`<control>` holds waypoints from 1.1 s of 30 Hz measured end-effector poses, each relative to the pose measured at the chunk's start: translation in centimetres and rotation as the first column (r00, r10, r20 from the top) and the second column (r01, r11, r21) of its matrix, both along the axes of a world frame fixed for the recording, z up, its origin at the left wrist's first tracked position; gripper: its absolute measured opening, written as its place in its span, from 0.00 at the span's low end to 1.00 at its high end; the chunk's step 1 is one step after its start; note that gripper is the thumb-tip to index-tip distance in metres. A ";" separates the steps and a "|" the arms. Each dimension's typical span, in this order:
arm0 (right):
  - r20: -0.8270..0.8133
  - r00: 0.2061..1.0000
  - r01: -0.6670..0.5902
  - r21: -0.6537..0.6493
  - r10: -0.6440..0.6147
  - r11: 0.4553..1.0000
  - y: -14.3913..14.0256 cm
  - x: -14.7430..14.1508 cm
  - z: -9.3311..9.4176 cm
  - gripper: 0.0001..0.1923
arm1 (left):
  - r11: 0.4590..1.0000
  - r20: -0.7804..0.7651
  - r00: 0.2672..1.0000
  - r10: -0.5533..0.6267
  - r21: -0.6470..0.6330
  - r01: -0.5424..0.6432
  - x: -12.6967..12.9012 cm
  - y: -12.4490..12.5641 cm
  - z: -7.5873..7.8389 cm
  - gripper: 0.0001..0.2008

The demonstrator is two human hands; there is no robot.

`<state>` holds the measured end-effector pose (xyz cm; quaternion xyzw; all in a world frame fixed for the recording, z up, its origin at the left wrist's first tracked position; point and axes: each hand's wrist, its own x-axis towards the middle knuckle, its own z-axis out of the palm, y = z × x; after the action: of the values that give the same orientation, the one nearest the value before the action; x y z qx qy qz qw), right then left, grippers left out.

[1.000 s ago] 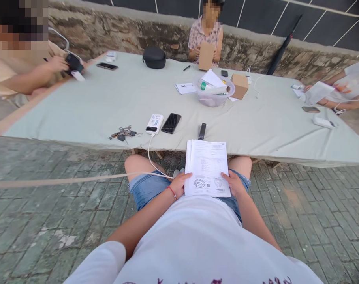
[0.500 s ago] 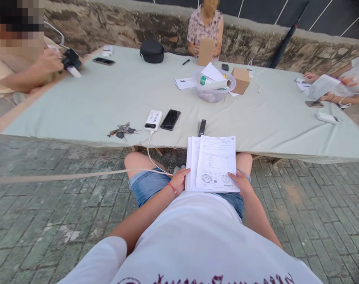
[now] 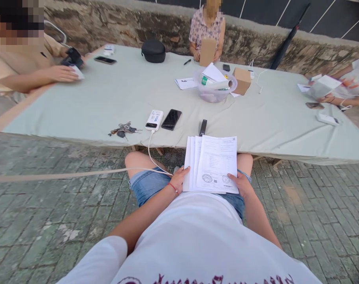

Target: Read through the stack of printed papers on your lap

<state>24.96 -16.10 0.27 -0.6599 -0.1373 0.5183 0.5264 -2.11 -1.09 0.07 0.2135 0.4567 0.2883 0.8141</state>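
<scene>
Location type: outdoor paved area; whether yard or street side cannot be determined. Indicators: worn paving (image 3: 63,217) underfoot, a rough stone wall (image 3: 108,25) along the far side, dark tiles (image 3: 259,14) above it, and even daylight. A long bench (image 3: 114,90), covered with pale green cloth (image 3: 63,114), stands on the paving. A folded umbrella (image 3: 281,51) leans against the wall.

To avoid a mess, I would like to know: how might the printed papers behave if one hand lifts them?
The printed papers would probably slide apart, as their left edges lie staggered. They may also droop at the unsupported side, since the sheets look thin.
</scene>
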 end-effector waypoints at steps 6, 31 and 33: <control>0.052 0.998 0.027 0.007 -0.028 1.000 -0.4 0.7 0.1 0.22 | 0.999 0.014 0.999 -0.034 -0.012 0.034 0.0 0.2 0.2 0.24; -0.015 1.000 -0.020 -0.010 0.020 1.000 0.3 -0.8 1.0 0.23 | 0.987 0.164 0.982 -0.091 -0.120 0.111 0.1 0.2 0.7 0.24; -0.016 1.000 -0.017 -0.011 0.017 1.000 0.3 -0.7 0.9 0.24 | 0.990 0.148 0.985 -0.090 -0.096 0.105 0.1 0.2 0.8 0.22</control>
<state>24.29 -15.79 1.15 -0.6575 -0.1355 0.5288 0.5193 -2.01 -0.90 0.91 0.1719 0.4001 0.2388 0.8680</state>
